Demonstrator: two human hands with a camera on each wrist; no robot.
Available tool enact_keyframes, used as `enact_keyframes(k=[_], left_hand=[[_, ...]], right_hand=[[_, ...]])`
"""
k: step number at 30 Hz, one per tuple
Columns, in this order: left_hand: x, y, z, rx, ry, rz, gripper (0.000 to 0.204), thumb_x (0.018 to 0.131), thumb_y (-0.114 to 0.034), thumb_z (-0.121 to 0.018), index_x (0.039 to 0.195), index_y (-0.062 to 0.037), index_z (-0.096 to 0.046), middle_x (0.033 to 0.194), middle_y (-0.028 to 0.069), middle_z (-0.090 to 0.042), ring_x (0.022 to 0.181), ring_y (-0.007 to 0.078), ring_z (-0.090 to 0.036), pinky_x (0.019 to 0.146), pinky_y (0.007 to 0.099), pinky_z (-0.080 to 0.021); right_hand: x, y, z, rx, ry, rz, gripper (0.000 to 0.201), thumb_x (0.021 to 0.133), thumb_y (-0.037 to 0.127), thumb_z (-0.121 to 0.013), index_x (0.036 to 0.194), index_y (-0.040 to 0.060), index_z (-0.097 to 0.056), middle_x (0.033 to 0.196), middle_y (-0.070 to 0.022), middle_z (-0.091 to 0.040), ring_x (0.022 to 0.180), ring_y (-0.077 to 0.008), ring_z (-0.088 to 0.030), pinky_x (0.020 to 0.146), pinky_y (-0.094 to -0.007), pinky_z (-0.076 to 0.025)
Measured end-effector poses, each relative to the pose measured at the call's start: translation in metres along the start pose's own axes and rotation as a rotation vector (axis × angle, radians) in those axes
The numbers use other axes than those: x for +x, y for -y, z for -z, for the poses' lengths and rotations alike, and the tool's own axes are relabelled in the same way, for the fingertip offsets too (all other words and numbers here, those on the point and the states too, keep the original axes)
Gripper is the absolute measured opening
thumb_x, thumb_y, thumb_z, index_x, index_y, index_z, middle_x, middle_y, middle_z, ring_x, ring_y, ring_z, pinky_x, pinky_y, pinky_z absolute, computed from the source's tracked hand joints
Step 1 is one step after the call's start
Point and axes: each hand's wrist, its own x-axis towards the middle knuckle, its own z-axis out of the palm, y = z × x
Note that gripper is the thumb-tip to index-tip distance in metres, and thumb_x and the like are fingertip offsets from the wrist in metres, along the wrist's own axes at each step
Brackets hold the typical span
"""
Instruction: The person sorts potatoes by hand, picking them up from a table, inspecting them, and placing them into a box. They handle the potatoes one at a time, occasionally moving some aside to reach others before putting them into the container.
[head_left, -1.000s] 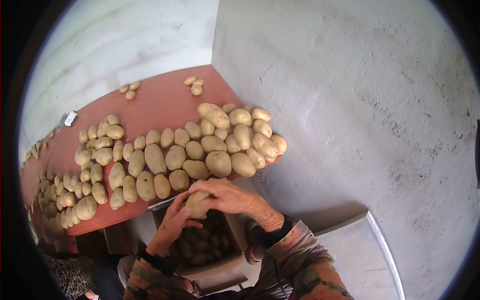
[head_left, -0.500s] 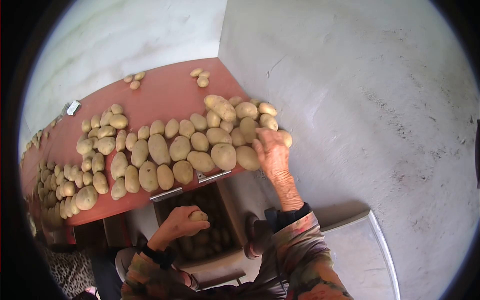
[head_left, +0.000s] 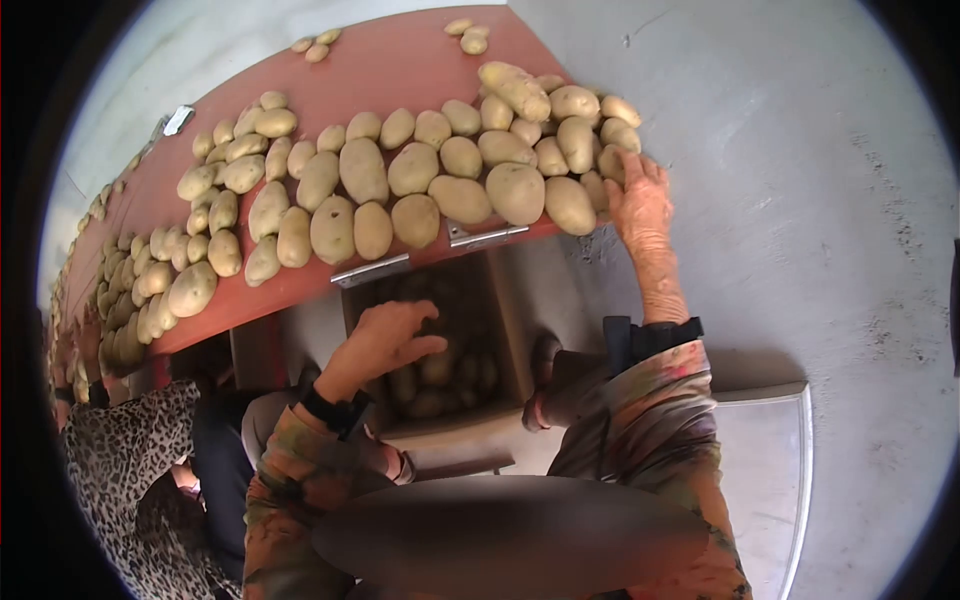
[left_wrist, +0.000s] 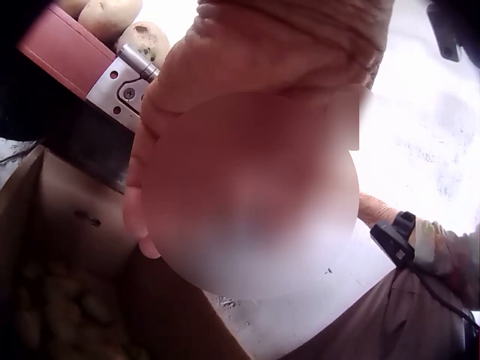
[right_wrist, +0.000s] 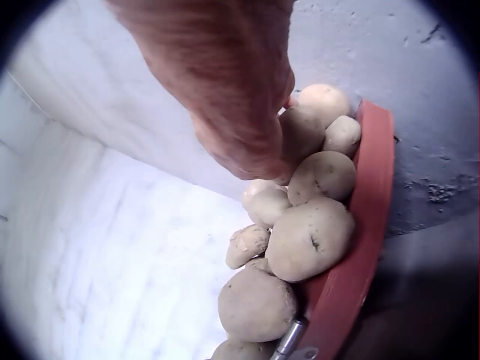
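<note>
Many pale potatoes (head_left: 415,170) lie in rows on a red table (head_left: 370,70). Below its near edge stands a cardboard box (head_left: 450,432) with potatoes (head_left: 435,370) inside. My left hand (head_left: 395,335) hovers over the box opening with its fingers spread and nothing in it; in the left wrist view the left hand (left_wrist: 247,172) is a blur above the dim box. My right hand (head_left: 635,190) reaches to the pile's right end. In the right wrist view the right hand (right_wrist: 247,127) curls its fingers over a potato (right_wrist: 309,127) at the table's edge (right_wrist: 367,217).
Two metal hinges (head_left: 370,270) sit on the table's near edge above the box. A person in leopard print (head_left: 120,470) is at the lower left. A grey concrete wall (head_left: 800,200) runs along the right, with a pale slab (head_left: 770,470) below it.
The potato that my left hand held over the box is gone from it and the fingers have spread. My right hand stays at the pile's right end. The view has tilted down.
</note>
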Motion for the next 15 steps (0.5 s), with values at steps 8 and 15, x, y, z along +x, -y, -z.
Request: enact_keyframes(k=[8, 15], left_hand=[[0.0042, -0.0062, 0.0080, -0.063, -0.001, 0.054, 0.041, 0.085, -0.037, -0.068, 0.109, -0.0050, -0.062, 0.087, 0.0160, -0.068, 0.086, 0.0378, -0.064, 0.073, 0.0464, -0.050], [0.0027, -0.0030, 0.0066, -0.069, 0.012, 0.049, 0.041, 0.085, -0.036, -0.068, 0.110, -0.0048, -0.062, 0.087, 0.0161, -0.068, 0.086, 0.0375, -0.065, 0.073, 0.0467, -0.050]], right_hand=[[0.0056, -0.0003, -0.0050, 0.001, 0.113, -0.160, 0.052, 0.083, 0.019, -0.069, 0.133, 0.0139, -0.053, 0.130, -0.0114, -0.057, 0.125, -0.0335, -0.049, 0.104, -0.0458, -0.043], [0.0103, -0.0061, -0.0083, 0.050, 0.070, -0.169, 0.050, 0.085, 0.018, -0.069, 0.133, 0.0140, -0.053, 0.125, -0.0163, -0.060, 0.119, -0.0350, -0.052, 0.103, -0.0462, -0.044]])
